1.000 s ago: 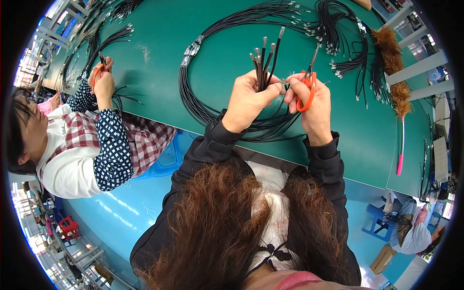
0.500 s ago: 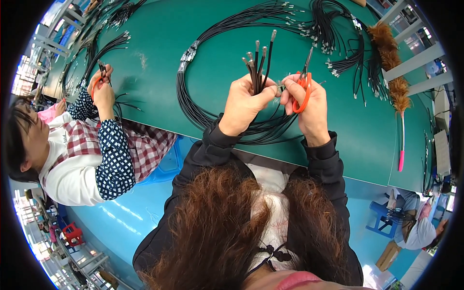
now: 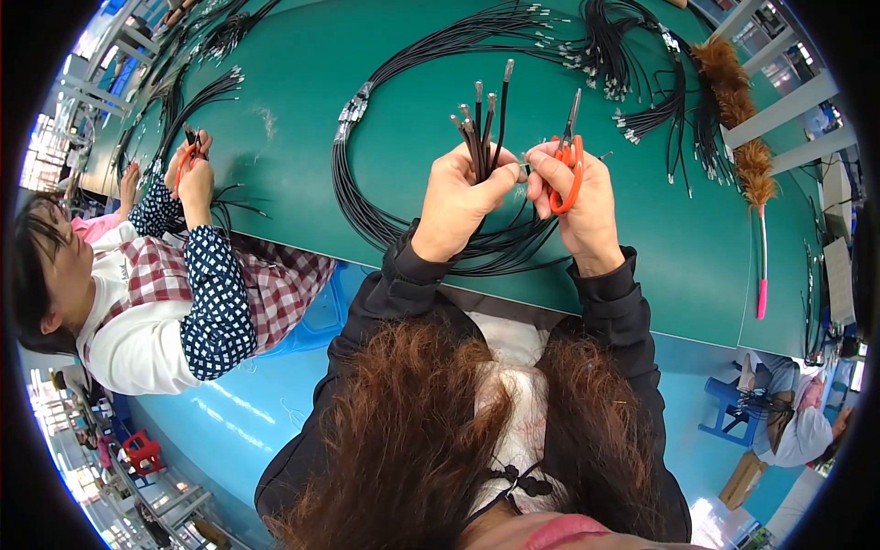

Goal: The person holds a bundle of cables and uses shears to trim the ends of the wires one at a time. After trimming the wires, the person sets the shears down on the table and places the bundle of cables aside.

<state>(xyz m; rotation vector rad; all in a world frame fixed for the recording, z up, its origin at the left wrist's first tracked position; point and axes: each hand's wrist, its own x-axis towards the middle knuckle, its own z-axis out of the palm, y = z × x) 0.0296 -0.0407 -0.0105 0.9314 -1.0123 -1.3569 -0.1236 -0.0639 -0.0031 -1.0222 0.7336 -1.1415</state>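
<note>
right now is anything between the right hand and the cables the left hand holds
Low down, the left hand is: its thumb lies across the cables on the side toward the right hand. Above the thumb, nothing visible stands between; the scissors point forward, apart from the cables.

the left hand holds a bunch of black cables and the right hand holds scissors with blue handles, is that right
Not quite: the scissors are orange-handled, not blue-handled, as the head view shows. The rest is right: the right hand holds them, and the left hand holds a bunch of black cables.
</note>
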